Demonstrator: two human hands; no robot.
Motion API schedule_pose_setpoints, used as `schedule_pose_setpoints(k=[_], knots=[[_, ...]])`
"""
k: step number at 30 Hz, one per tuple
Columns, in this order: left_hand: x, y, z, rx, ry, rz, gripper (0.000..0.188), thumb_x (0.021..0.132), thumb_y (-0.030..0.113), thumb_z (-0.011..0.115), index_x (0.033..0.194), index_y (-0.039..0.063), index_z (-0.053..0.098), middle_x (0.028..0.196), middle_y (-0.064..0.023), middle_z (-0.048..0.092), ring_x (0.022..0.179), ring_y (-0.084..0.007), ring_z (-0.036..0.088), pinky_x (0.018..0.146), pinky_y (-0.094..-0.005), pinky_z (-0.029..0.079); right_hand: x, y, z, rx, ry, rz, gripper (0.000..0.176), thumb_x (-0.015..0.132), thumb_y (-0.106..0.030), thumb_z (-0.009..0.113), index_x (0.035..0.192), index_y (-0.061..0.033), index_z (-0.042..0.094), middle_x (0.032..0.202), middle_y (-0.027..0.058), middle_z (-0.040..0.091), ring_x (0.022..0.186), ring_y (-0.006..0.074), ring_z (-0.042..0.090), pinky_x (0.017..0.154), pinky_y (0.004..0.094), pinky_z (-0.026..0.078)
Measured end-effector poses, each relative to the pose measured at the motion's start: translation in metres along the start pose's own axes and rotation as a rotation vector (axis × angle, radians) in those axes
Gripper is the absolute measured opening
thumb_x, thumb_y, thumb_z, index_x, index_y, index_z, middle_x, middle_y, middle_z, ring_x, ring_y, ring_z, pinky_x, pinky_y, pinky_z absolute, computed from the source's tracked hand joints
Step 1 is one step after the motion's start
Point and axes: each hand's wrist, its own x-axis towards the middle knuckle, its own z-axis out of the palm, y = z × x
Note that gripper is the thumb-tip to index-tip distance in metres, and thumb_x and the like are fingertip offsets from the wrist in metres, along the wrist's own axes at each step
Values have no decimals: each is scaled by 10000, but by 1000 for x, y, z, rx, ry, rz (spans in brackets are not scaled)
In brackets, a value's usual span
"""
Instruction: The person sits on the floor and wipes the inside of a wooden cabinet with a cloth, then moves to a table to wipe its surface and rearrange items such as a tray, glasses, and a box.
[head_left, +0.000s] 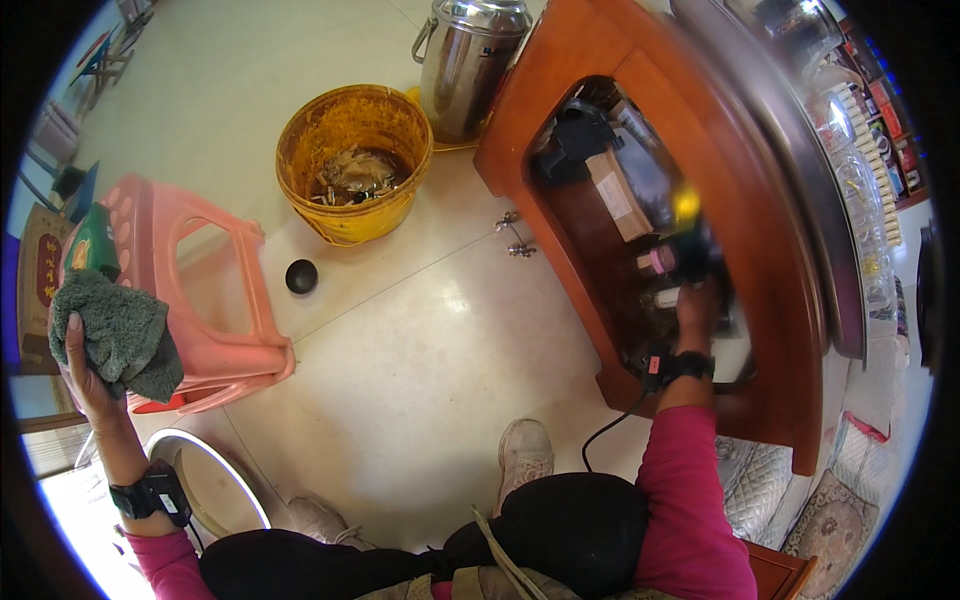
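My left hand is at the far left, closed on a crumpled grey-green cloth beside the pink plastic stool. A green box lies on the stool, just past the cloth. On the right, my right hand reaches into the open compartment of a reddish-brown wooden cabinet. Its fingers are blurred and partly hidden near a dark object, so what they hold cannot be told. Close by lie a pink-lidded jar and a bottle with a white label. A cardboard box and black items are deeper inside.
A yellow bucket with murky liquid and scraps stands on the tiled floor, a steel container behind it. A small black bowl and metal fittings lie nearby. A round basin is at lower left. Glasses stand on the cabinet top.
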Motion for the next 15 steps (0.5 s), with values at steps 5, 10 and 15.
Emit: schedule_pose_setpoints(k=[5,10,15], knots=[[0,0,-1,2,13,-26,450,925,242,582,1285,-8,480,1175,-130,587,1040,-212,604,912,-340,486,-4,3,8,232,-18,174,634,859,-274,597,1411,-69,362,1401,222,421,1282,367,432,1071,434,352],[1,0,-2,34,22,-6,464,911,247,595,1276,-22,496,1181,-128,589,1050,-211,601,918,-333,483,-13,0,8,186,161,53,645,848,-226,655,1397,-74,353,1368,229,403,1218,384,480,1022,474,419],[3,2,-5,68,71,-2,460,897,247,615,1252,-28,515,1174,-121,591,1055,-202,596,916,-324,479,-28,-6,9,347,408,-156,431,871,-135,635,1273,-57,502,1279,181,486,1129,290,539,928,400,483]])
